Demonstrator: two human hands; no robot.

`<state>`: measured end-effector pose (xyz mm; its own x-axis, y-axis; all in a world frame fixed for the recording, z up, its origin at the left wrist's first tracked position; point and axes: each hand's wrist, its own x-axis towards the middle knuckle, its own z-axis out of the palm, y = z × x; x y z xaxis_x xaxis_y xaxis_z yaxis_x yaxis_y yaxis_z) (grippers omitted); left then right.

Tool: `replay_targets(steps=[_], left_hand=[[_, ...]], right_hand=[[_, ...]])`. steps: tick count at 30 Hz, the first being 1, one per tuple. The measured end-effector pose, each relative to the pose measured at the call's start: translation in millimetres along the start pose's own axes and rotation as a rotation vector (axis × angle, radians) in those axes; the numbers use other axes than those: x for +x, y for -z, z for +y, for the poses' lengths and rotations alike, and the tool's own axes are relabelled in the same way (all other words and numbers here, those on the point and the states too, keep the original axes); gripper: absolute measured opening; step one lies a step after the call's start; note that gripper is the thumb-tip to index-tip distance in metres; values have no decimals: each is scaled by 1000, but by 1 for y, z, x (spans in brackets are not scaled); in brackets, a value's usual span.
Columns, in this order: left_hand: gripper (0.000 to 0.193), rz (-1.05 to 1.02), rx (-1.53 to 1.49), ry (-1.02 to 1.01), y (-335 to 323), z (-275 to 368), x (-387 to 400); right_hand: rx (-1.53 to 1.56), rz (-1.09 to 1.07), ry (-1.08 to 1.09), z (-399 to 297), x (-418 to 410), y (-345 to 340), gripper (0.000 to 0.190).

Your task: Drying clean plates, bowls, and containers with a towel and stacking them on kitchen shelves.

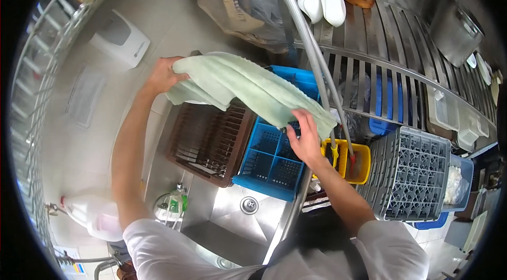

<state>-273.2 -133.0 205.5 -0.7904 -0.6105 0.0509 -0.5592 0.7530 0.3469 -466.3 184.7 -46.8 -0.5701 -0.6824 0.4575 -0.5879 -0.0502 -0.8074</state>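
Note:
A pale green cloth (245, 78) stretches across the view above the sink racks, creased lengthwise. My left hand (164, 76) grips its left end between thumb and fingers. The fingers of my right hand (307, 137) lie against the cloth's lower edge near its right end, thumb held apart; whether they pinch the fabric I cannot tell. White edges of something, partly covered, show beneath the cloth on the left. Under it stand a brown slotted dish rack (210, 141) and a blue divided plastic basket (273, 161), both partly hidden.
A stainless steel sink (233, 216) with a drain lies nearest me. A dish soap bottle (176, 203) stands at its left. To the right are yellow buckets (358, 163) with poles, stacked grey glass racks (420, 177) and a slatted metal shelf (356, 50). A wire rack (43, 42) borders the left.

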Motion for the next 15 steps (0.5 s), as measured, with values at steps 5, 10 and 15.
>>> replay_targets(steps=[5, 10, 15], left_hand=[[34, 287, -346, 218, -17, -13, -61], [43, 766, -1082, 404, -120, -25, -133], [49, 903, -1952, 596, -211, 23, -209]], right_hand=[[-170, 82, 255, -45, 62, -18, 53], [-43, -179, 338, -55, 106, -63, 36], [31, -241, 494, -149, 124, -54, 18]])
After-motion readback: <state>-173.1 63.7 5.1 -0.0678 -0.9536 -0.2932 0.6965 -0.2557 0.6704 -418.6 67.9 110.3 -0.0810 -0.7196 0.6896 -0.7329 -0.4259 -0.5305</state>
